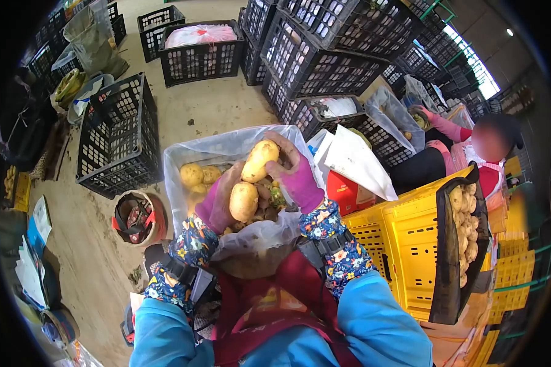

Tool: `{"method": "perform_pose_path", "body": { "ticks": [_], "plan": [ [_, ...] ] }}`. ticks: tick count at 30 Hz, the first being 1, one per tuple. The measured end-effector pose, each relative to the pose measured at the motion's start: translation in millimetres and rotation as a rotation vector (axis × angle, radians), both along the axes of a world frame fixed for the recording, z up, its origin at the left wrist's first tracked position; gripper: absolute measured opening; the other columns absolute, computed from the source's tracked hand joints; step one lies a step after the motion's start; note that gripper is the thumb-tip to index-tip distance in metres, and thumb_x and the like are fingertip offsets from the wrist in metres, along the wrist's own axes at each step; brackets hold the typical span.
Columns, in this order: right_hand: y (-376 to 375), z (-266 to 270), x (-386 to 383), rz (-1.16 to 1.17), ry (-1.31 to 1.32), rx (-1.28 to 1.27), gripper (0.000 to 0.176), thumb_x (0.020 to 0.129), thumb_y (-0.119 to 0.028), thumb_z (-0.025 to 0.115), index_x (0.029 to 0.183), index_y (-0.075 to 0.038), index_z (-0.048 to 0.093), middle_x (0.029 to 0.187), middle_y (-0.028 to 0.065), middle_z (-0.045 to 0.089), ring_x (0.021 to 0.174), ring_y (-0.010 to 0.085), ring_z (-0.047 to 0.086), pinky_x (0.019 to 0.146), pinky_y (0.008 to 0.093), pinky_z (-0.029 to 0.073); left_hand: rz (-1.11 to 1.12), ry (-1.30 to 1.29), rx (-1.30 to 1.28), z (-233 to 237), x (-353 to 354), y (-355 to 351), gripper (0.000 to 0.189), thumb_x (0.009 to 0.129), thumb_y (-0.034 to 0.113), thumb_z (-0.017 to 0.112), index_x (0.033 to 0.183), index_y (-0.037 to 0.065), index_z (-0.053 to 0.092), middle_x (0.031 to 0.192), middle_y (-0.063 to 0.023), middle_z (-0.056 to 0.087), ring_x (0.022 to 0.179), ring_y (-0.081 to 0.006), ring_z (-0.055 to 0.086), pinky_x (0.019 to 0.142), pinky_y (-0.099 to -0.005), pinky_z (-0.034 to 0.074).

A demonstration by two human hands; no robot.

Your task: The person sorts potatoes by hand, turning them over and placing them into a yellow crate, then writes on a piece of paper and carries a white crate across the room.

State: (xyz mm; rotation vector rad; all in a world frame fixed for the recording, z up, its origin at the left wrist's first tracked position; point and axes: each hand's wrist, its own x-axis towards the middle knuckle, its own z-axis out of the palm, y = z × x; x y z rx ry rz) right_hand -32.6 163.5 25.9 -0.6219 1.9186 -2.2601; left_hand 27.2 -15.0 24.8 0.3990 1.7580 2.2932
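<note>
Black plastic makes the open crate [107,159] at the left side of the floor, and near it stands a round bucket [160,223] with red edges and some dark-red things inside. More to the middle, before the person in blue sleeves, is a crate lined with cloudy film [187,150], where several loose potatoes [191,175] lie in its left part.

Over this lined crate the left hand [216,205], in a purple glove, has its fingers partly bent around the lower potato [243,202]; how its fingertips close behind, I cannot tell. The right hand [294,177], in a similar glove, has its fingers curled closely on the upper potato [260,160], with the thumb near its lower side. The two potatoes are just beside each other.

To the right are a white envelope [361,162] and a yellow crate [419,223], beside which many potatoes [468,226] show behind a dark edge. Farther right, a co-worker [447,128] in pink sleeves sits and reaches to another lined crate.

In my judgement, the work is somewhere in its course: two potatoes are lifted, while others lie below, still to be handled. How many are already finished, I cannot say.
</note>
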Motion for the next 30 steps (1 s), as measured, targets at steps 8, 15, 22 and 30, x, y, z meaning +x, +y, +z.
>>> {"method": "perform_pose_path", "body": {
  "ticks": [8,15,22,30],
  "plan": [
    [18,-19,-20,-0.372,-0.402,-0.009,0.021,0.098,-0.02,0.059,0.112,-0.007,0.069,0.088,-0.0005,0.07,0.063,0.0023,0.056,0.051,0.0187,0.04,-0.028,-0.323,0.207,2,-4,10,0.06,0.098,0.045,0.049,0.139,0.002,0.046,0.112,-0.0143,0.066,0.091,-0.0213,0.068,0.079,-0.0311,0.056],
    [32,-48,-28,-0.142,-0.054,-0.062,0.05,0.099,-0.027,0.057,0.141,-0.003,0.046,0.126,0.015,0.057,0.117,0.019,0.056,0.103,0.0321,0.043,-0.026,-0.497,0.332,-31,-17,21,0.059,0.101,0.051,0.044,0.134,0.002,0.05,0.103,-0.0147,0.069,0.083,-0.0228,0.069,0.072,-0.0301,0.056],
    [27,-22,-5,0.095,-0.298,-0.073,0.058,0.094,-0.019,0.064,0.143,-0.002,0.04,0.124,0.0112,0.057,0.112,0.0183,0.058,0.097,0.031,0.049,-0.1,-0.421,0.136,-27,-13,17,0.058,0.102,0.05,0.042,0.134,0.002,0.049,0.104,-0.0134,0.069,0.082,-0.0205,0.068,0.074,-0.0312,0.056],
    [143,103,79,-0.446,0.11,-0.275,0.061,0.083,-0.014,0.069,0.138,-0.005,0.043,0.116,0.0104,0.06,0.105,0.0163,0.061,0.089,0.0349,0.053,0.216,-0.258,0.027,-75,-31,10,0.059,0.097,0.045,0.053,0.126,-0.006,0.054,0.105,-0.0148,0.068,0.089,-0.0226,0.067,0.072,-0.0318,0.056]
  ]
}}
